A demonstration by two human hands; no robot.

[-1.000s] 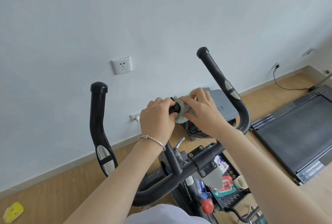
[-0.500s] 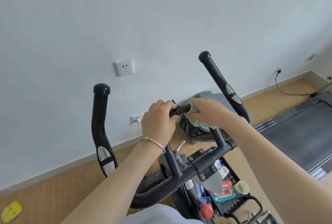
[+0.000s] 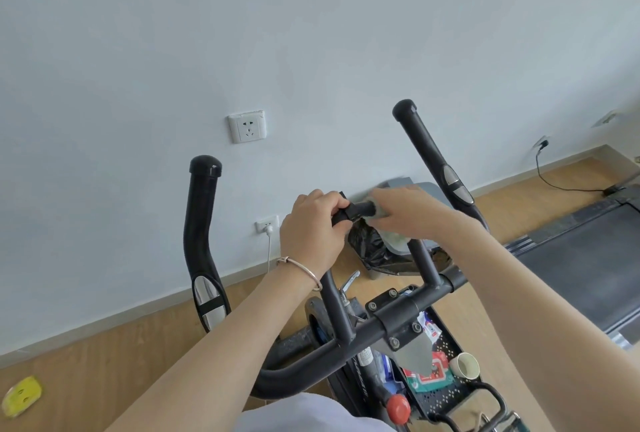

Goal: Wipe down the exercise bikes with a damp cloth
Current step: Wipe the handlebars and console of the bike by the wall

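Note:
The black exercise bike [image 3: 346, 355] stands in front of me, its two curved handlebars rising left and right. Between them runs a short black crossbar [image 3: 360, 212]. My left hand [image 3: 313, 229], with a silver bracelet at the wrist, grips the left end of that crossbar. My right hand [image 3: 403, 212] holds a pale green cloth [image 3: 394, 237] wrapped round the bar's right part. Most of the cloth is hidden under my fingers, and a fold hangs down below the hand.
A grey bin with a black bag [image 3: 374, 248] stands by the wall behind the bike. A treadmill [image 3: 581, 258] lies at the right. Below the bike sits a black tray [image 3: 446, 397] with packets and a cup [image 3: 465, 364]. Sockets [image 3: 246, 126] are on the wall.
My right hand has slid the cloth rightwards along the crossbar, away from my left hand, baring a stretch of black bar. The left hand keeps its grip.

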